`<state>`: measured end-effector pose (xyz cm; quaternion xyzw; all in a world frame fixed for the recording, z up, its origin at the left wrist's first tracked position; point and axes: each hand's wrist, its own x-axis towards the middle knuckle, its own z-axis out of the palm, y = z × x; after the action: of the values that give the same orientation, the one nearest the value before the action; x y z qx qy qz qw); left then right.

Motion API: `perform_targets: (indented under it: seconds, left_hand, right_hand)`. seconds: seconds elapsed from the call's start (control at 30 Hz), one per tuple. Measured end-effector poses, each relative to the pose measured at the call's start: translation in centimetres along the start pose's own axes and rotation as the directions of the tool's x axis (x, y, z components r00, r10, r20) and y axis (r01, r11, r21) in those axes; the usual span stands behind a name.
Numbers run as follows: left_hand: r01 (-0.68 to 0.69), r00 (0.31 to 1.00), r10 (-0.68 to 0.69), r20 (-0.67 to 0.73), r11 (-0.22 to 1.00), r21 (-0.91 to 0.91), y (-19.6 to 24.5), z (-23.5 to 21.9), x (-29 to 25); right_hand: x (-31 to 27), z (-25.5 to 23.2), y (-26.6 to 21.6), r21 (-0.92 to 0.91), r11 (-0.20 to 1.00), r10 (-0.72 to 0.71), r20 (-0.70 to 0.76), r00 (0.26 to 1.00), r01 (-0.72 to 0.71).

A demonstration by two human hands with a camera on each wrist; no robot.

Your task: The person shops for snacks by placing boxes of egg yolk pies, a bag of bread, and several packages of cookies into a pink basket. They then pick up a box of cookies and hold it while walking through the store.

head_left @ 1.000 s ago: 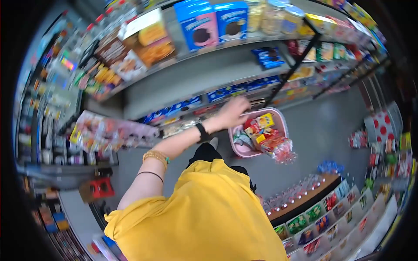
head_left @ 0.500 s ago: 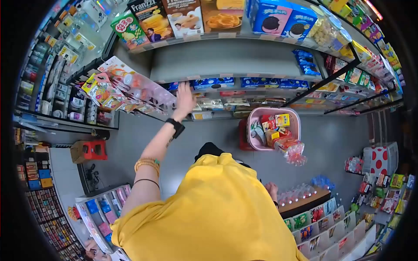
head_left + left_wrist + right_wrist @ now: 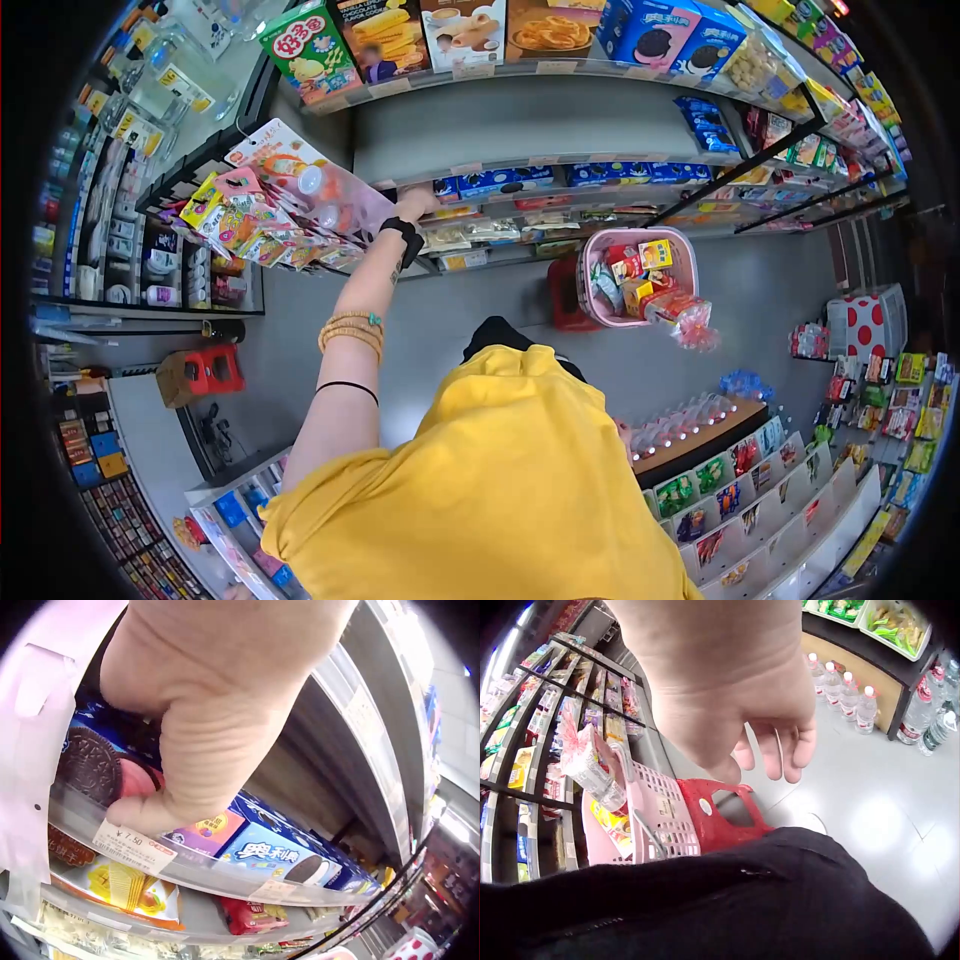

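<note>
My left hand (image 3: 418,198) reaches into a lower shelf at the row of blue Oreo boxes. Up close in the left wrist view, the hand (image 3: 202,742) covers part of an Oreo box (image 3: 90,769) with a pink-filled cookie on its front. Its thumb lies at the box's lower front, just over a price label (image 3: 133,847); the other fingers are hidden, so I cannot tell whether they grip the box. Beside it stands a blue-and-white Oreo box (image 3: 270,851). My right hand (image 3: 735,727) hangs loosely above the dark trousers (image 3: 780,885), holding nothing, near the pink basket (image 3: 664,817).
The snack-filled basket stands on a red stool (image 3: 712,814). Hanging candy packs (image 3: 240,225) jut out left of my left forearm. Bottles (image 3: 847,694) line a low stand to the right. Another red stool (image 3: 215,370) stands at the left.
My left hand first swings from beside the basket leftward to the Oreo row, then reaches deeper into its left end. The right hand appears at my side, then is mostly hidden in the head view.
</note>
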<state>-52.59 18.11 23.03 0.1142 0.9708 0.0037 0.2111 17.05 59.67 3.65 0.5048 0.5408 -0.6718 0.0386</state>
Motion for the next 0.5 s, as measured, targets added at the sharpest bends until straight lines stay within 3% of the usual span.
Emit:
perform_targets:
  seconds: [0.07, 0.17, 0.2, 0.27, 0.37, 0.4, 0.47, 0.5]
  left_hand:
    - [0.015, 0.994, -0.011, 0.107, 0.999, -0.033, -0.8, 1.0, 1.2]
    - [0.041, 0.987, -0.047, 0.151, 0.998, 0.039, -1.7, 1.2, 1.8]
    - [0.013, 0.996, -0.014, 0.083, 1.0, 0.02, -1.5, 0.6, 0.9]
    - [-0.048, 0.997, 0.048, -0.053, 0.999, -0.01, -0.6, -1.3, -2.2]
    - [-0.033, 0.979, 0.003, -0.204, 0.989, -0.145, -0.3, -1.6, -4.0]
    - [-0.085, 0.936, 0.037, -0.349, 0.989, -0.124, -0.2, -1.3, -4.6]
    - [-0.176, 0.785, 0.104, -0.61, 0.983, -0.058, 0.2, -0.8, -5.7]
    - [-0.173, 0.859, 0.081, -0.506, 0.975, -0.137, 0.4, -1.1, -5.9]
  right_hand:
    - [2.2, -2.1, 5.8, -0.068, 0.997, -0.026, -0.04, 0.999, 0.024]
    - [6.5, -4.9, 15.0, -0.288, 0.957, -0.041, -0.175, 0.984, -0.011]
    - [6.4, -4.7, 15.2, -0.337, 0.941, -0.052, -0.178, 0.983, -0.012]
    - [6.0, -3.9, 14.7, -0.228, 0.973, -0.049, -0.103, 0.993, 0.025]
    - [5.6, -2.7, 13.1, -0.087, 0.996, -0.02, -0.041, 0.999, 0.016]
    - [4.4, -1.3, 10.1, -0.106, 0.994, -0.018, -0.047, 0.999, 0.013]
    - [2.8, 0.7, 5.5, -0.155, 0.988, -0.025, -0.062, 0.998, 0.015]
    - [1.9, 1.6, 3.3, -0.172, 0.985, -0.023, -0.058, 0.998, 0.013]
